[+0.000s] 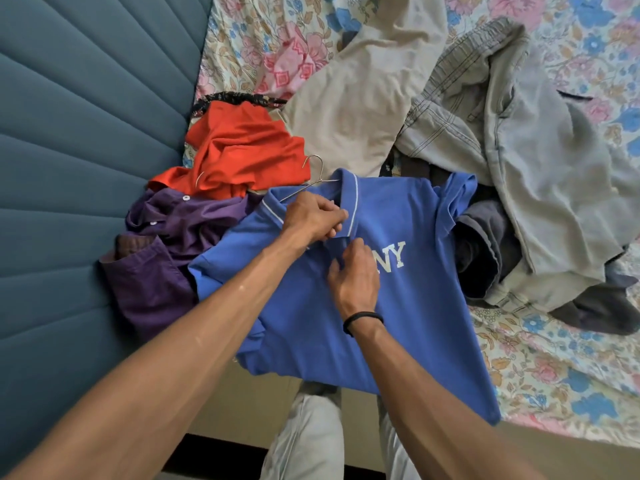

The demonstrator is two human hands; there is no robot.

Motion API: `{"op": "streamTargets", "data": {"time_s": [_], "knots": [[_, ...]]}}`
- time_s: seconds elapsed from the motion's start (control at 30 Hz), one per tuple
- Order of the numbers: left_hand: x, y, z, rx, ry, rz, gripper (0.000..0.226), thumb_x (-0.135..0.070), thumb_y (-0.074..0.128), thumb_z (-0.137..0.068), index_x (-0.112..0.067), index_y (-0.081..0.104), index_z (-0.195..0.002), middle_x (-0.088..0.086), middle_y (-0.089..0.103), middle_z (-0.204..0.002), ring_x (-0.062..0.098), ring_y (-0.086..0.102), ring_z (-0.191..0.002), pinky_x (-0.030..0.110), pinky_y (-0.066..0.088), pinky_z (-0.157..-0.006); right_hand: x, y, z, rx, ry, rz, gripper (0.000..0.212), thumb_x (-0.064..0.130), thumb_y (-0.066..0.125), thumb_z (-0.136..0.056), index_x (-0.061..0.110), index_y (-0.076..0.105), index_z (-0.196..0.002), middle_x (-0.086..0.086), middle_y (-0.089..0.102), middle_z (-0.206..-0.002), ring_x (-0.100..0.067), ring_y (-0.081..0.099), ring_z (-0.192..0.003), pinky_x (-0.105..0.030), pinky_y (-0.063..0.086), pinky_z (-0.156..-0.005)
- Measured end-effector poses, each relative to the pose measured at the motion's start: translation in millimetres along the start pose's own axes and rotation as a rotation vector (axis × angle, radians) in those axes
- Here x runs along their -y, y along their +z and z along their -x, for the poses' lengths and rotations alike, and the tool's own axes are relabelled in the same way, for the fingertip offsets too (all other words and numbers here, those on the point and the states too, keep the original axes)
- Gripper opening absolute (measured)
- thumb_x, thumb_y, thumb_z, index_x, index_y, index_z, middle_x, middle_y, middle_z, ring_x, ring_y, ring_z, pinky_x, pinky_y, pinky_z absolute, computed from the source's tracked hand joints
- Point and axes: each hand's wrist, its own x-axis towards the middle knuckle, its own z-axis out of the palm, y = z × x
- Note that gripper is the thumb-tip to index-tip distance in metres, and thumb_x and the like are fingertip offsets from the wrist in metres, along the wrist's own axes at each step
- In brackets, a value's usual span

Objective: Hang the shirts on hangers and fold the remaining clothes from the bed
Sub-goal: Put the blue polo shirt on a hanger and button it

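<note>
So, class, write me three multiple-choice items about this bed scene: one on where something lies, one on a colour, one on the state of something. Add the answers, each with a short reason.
1. Where does the orange shirt lie in relation to the blue polo shirt?
A. Up and to the left of it in the picture
B. Underneath the grey trousers
C. On the floor

2. What colour is the trim on the blue polo's collar?
A. Red
B. White
C. Black

3. What are the hands doing?
A. Resting at the person's sides
B. Lifting the trousers
C. Both working at the polo's collar and placket

Answers:
1 A, the orange shirt sits near the blue headboard, beyond the polo's left shoulder.
2 B, a thin white line runs along the collar edge.
3 C, the left hand pinches the collar and the right hand rests on the placket just below.
</note>
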Motion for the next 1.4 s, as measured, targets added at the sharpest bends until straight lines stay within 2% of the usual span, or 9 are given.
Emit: {"op": "streamTargets", "data": {"time_s": [0.17, 0.3, 0.47, 0.67, 0.83, 0.97, 1.07, 1.23, 1.4], "knots": [[36.2, 13.3, 7.0, 0.059, -0.010, 0.144, 0.010, -0.023, 0.075, -0.090, -0.019, 0.073, -0.081, -0.001, 0.068, -0.065, 0.008, 0.059, -0.050, 0.025, 0.051, -0.057, -13.7, 12.0, 9.9, 0.075, 0.040, 0.164, 0.040, 0.034, 0.076, -0.085, 0.019, 0.047, -0.109, -0.004, 0.047, -0.112, -0.030, 0.053, -0.107, -0.047, 0.053, -0.071], [46.4, 19.6, 8.0, 0.011, 0.061, 0.066, 0.016, -0.043, 0.068, -0.076, -0.027, 0.073, -0.076, -0.001, 0.077, -0.078, 0.017, 0.075, -0.073, 0.033, 0.059, -0.076, -24.8, 20.6, 15.3, 0.119, 0.058, 0.155, 0.040, 0.035, 0.078, -0.087, 0.020, 0.047, -0.107, -0.002, 0.051, -0.111, -0.031, 0.058, -0.101, -0.041, 0.047, -0.070], [84.5, 32.7, 23.4, -0.174, 0.073, 0.073, 0.016, -0.030, 0.059, -0.087, -0.021, 0.068, -0.076, 0.003, 0.072, -0.065, 0.026, 0.072, -0.059, 0.044, 0.063, -0.063, -29.9, 32.7, 13.5, 0.041, 0.035, 0.136, 0.022, 0.034, 0.064, -0.093, 0.019, 0.050, -0.100, -0.003, 0.051, -0.100, -0.032, 0.057, -0.090, -0.037, 0.040, -0.064], [132.4, 56.3, 49.4, -0.267, 0.228, -0.173, 0.026, -0.011, 0.063, -0.092, -0.012, 0.075, -0.114, 0.009, 0.078, -0.105, 0.032, 0.071, -0.099, 0.036, 0.049, -0.094, -38.6, 35.8, 3.8, -0.019, -0.021, 0.007, 0.009, 0.021, 0.057, -0.100, 0.015, 0.064, -0.101, -0.004, 0.059, -0.093, -0.021, 0.054, -0.079, -0.034, 0.040, -0.066], [124.1, 75.6, 51.6, -0.432, 0.208, -0.163, 0.010, -0.029, 0.070, -0.092, -0.019, 0.072, -0.095, 0.003, 0.072, -0.085, 0.024, 0.066, -0.084, 0.037, 0.049, -0.075, -51.2, 21.7, 4.5, 0.054, 0.074, -0.332, 0.007, 0.016, 0.060, -0.096, 0.017, 0.064, -0.091, -0.001, 0.066, -0.072, -0.013, 0.061, -0.065, -0.032, 0.051, -0.065], [118.4, 82.0, 50.7, -0.432, 0.224, -0.350, 0.015, -0.019, 0.066, -0.091, -0.020, 0.067, -0.106, 0.007, 0.065, -0.102, 0.034, 0.064, -0.096, 0.045, 0.049, -0.076, -63.2, 19.8, -1.7, 0.198, 0.092, -0.480, 0.008, 0.032, 0.059, -0.093, 0.025, 0.061, -0.091, -0.011, 0.071, -0.079, -0.020, 0.064, -0.071, -0.052, 0.057, -0.071], [115.8, 83.8, 46.9, -0.432, 0.163, -0.371, 0.014, -0.016, 0.064, -0.092, -0.018, 0.064, -0.106, 0.008, 0.064, -0.107, 0.035, 0.063, -0.101, 0.047, 0.048, -0.078, -68.0, 16.5, -5.0, 0.276, 0.089, -0.531, 0.010, 0.027, 0.058, -0.098, 0.019, 0.061, -0.093, -0.014, 0.073, -0.086, -0.021, 0.063, -0.075, -0.053, 0.055, -0.072], [115.0, 87.5, 49.6, -0.520, 0.117, -0.141, 0.006, -0.015, 0.071, -0.085, -0.020, 0.068, -0.087, 0.002, 0.072, -0.088, 0.029, 0.068, -0.088, 0.040, 0.053, -0.077, -67.4, 6.0, -7.0, 0.349, 0.101, -0.603, 0.012, 0.014, 0.058, -0.103, 0.020, 0.063, -0.093, -0.001, 0.069, -0.074, -0.023, 0.056, -0.073, -0.042, 0.047, -0.070], [123.5, 96.3, 54.5, -0.508, 0.056, 0.161, 0.005, -0.025, 0.068, -0.077, -0.024, 0.069, -0.082, -0.007, 0.072, -0.073, 0.016, 0.073, -0.067, 0.037, 0.062, -0.067, -68.5, 2.7, -7.5, 0.374, 0.094, -0.589, 0.009, 0.014, 0.065, -0.099, 0.011, 0.070, -0.105, -0.008, 0.075, -0.081, -0.014, 0.066, -0.070, -0.034, 0.053, -0.070]]}}
